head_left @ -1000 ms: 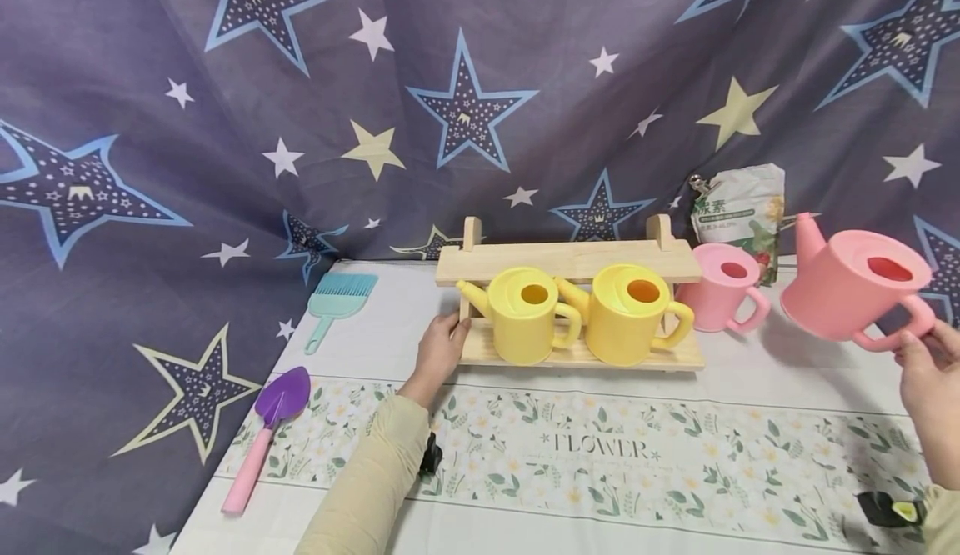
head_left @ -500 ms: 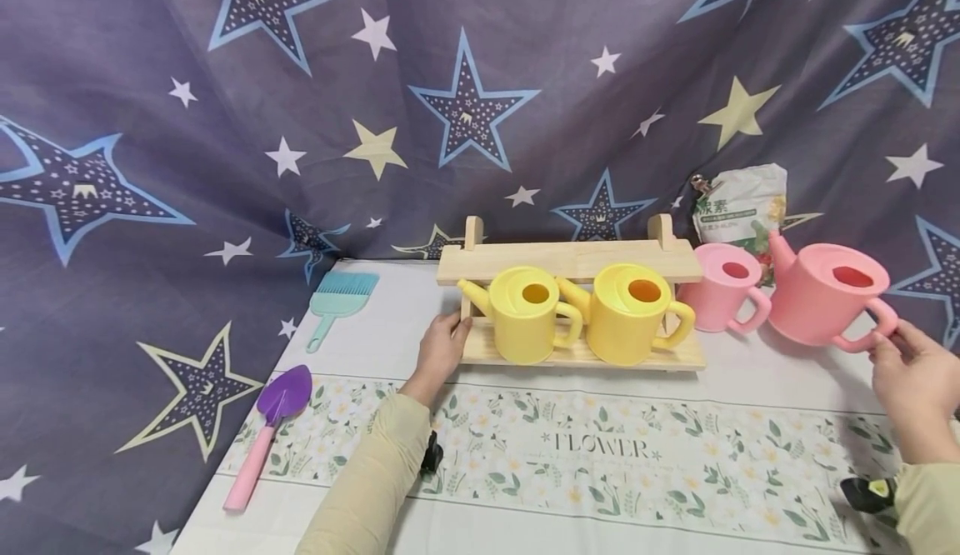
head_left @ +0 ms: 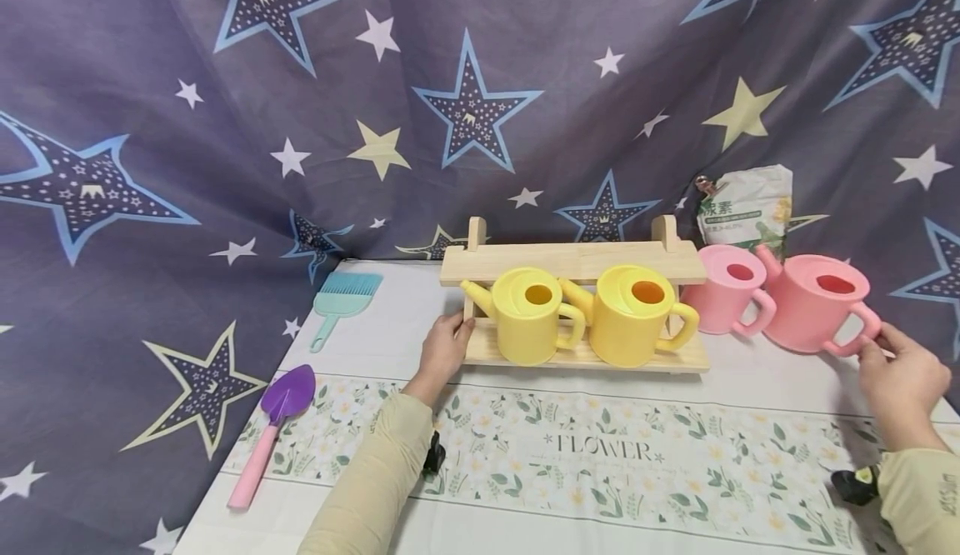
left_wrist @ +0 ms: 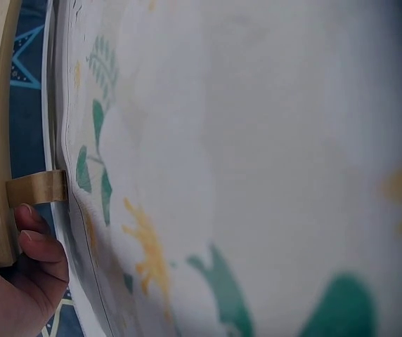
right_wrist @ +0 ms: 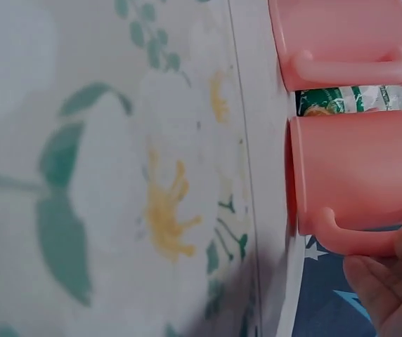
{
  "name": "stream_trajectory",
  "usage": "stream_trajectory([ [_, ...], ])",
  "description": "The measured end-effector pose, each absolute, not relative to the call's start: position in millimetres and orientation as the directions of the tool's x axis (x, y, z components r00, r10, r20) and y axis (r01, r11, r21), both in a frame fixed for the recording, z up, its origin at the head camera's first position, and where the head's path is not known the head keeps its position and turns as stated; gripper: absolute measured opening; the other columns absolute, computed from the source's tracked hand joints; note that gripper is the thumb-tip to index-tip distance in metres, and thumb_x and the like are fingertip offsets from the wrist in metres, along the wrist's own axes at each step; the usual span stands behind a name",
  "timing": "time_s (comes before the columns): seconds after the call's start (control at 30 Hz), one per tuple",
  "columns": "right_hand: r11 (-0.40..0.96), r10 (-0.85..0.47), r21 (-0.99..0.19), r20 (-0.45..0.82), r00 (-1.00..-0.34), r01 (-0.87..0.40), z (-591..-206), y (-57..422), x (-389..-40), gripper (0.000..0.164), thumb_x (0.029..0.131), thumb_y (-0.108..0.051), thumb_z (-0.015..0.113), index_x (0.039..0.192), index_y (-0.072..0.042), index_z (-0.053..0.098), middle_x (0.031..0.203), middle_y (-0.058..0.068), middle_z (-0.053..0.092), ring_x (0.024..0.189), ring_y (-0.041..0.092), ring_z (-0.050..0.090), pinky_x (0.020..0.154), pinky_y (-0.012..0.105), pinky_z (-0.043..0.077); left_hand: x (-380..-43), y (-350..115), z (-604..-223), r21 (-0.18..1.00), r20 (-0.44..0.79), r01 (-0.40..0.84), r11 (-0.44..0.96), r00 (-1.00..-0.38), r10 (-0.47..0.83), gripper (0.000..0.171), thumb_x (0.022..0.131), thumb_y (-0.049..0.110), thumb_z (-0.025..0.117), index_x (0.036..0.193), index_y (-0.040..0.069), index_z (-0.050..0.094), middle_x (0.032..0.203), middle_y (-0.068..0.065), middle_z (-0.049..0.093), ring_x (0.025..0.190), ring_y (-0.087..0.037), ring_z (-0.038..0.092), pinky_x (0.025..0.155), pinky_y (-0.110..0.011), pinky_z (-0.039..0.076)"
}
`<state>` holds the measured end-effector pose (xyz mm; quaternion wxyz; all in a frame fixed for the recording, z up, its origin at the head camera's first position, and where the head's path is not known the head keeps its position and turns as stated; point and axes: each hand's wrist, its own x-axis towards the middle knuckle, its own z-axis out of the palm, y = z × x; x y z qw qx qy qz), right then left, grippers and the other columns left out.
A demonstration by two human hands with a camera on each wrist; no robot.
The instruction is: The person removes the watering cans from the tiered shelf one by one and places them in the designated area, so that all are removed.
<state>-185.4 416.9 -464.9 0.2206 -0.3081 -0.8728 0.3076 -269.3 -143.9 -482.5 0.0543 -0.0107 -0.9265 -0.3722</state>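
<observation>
At the far right of the head view, my right hand (head_left: 903, 372) pinches the handle of a larger pink watering can (head_left: 810, 313). This can stands upright, its spout by the handle of a smaller pink watering can (head_left: 716, 301). My left hand (head_left: 444, 351) grips the left end of a wooden shelf rack (head_left: 573, 263); curled fingertips (left_wrist: 39, 246) show at its wood in the left wrist view. Two yellow watering cans, a smaller one (head_left: 525, 334) and a larger one (head_left: 624, 334), stand on the rack's lower board with spouts to the left.
A white bag with a metal clip (head_left: 750, 209) leans behind the pink cans. On the left lie a teal brush (head_left: 341, 301) and a trowel (head_left: 258, 455) with purple blade and pink handle. A star-printed curtain (head_left: 390, 205) hangs behind the table with its flowered cloth (head_left: 585, 488).
My right hand has brought the larger pink watering can left and down, beside the smaller pink one. My left hand keeps its grip on the rack.
</observation>
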Motion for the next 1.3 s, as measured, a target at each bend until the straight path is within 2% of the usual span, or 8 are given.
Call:
stream_trajectory([
  [0.1,0.6,0.683,-0.679,0.16,-0.713,0.423,-466,416,-186,0.042,0.1,-0.009,0.045,0.142,-0.003,0.048,0.13,0.024,0.054,0.094,0.026,0.063,0.105,0.053,0.026,-270,-144,-484,0.683,0.117,0.067,0.727,-0.993,-0.018,0.04,0.103,0.032,0.05,0.135,0.011,0.059,0.116,-0.015,0.06,0.108,-0.03,0.058,0.092,-0.049,0.048],
  [0.2,0.592,0.681,-0.684,0.143,-0.718,0.426,-467,415,-186,0.043,0.1,-0.008,0.043,0.143,-0.001,0.045,0.133,0.027,0.05,0.127,0.049,0.041,0.105,0.056,0.024,-270,-144,-484,0.684,0.116,0.065,0.726,-0.993,-0.021,0.04,0.103,0.032,0.05,0.136,0.011,0.058,0.116,-0.015,0.06,0.108,-0.03,0.058,0.093,-0.049,0.048],
  [0.6,0.606,0.652,-0.673,0.115,-0.75,0.424,-464,414,-177,0.051,0.098,-0.009,0.046,0.146,0.005,0.036,0.138,0.029,0.045,0.124,0.05,0.046,0.11,0.056,0.01,-269,-143,-484,0.686,0.091,0.046,0.726,-0.996,-0.023,0.042,0.103,0.035,0.048,0.138,0.012,0.056,0.118,-0.014,0.06,0.109,-0.03,0.057,0.093,-0.048,0.048],
  [0.67,0.61,0.649,-0.672,0.122,-0.751,0.419,-460,412,-174,0.053,0.098,-0.009,0.046,0.147,0.005,0.033,0.14,0.028,0.044,0.123,0.049,0.047,0.112,0.054,0.01,-269,-143,-483,0.688,0.089,0.044,0.725,-0.996,-0.024,0.042,0.103,0.034,0.049,0.138,0.011,0.056,0.119,-0.014,0.059,0.109,-0.03,0.057,0.093,-0.048,0.048],
  [0.9,0.598,0.674,-0.688,0.154,-0.722,0.411,-442,397,-165,0.052,0.097,-0.01,0.046,0.148,0.0,0.037,0.146,0.019,0.043,0.131,0.04,0.043,0.106,0.05,0.038,-270,-144,-482,0.685,0.1,0.047,0.727,-0.995,-0.029,0.041,0.103,0.032,0.049,0.137,0.009,0.057,0.118,-0.016,0.06,0.108,-0.031,0.058,0.093,-0.048,0.048],
  [1.07,0.607,0.661,-0.716,0.216,-0.719,0.344,-433,380,-158,0.048,0.098,-0.014,0.051,0.145,-0.003,0.045,0.141,0.018,0.049,0.13,0.036,0.046,0.115,0.04,0.026,-269,-144,-482,0.688,0.097,0.045,0.724,-0.995,-0.031,0.042,0.103,0.033,0.05,0.138,0.01,0.056,0.119,-0.015,0.06,0.109,-0.031,0.058,0.094,-0.049,0.047],
  [1.2,0.626,0.631,-0.726,0.256,-0.733,0.284,-430,365,-154,0.045,0.098,-0.019,0.056,0.141,-0.007,0.051,0.132,0.021,0.056,0.12,0.0,0.05,0.114,0.04,0.011,-269,-143,-482,0.693,0.097,0.045,0.72,-0.995,-0.031,0.042,0.103,0.033,0.05,0.138,0.01,0.056,0.12,-0.016,0.059,0.111,-0.032,0.057,0.096,-0.049,0.047],
  [1.3,0.627,0.611,-0.734,0.254,-0.75,0.261,-427,354,-151,0.043,0.097,-0.021,0.061,0.138,-0.011,0.056,0.129,0.019,0.059,0.097,-0.023,0.042,0.104,0.017,0.025,-268,-143,-481,0.695,0.1,0.046,0.717,-0.994,-0.033,0.042,0.103,0.032,0.05,0.138,0.01,0.056,0.121,-0.016,0.059,0.113,-0.032,0.056,0.097,-0.05,0.046],
])
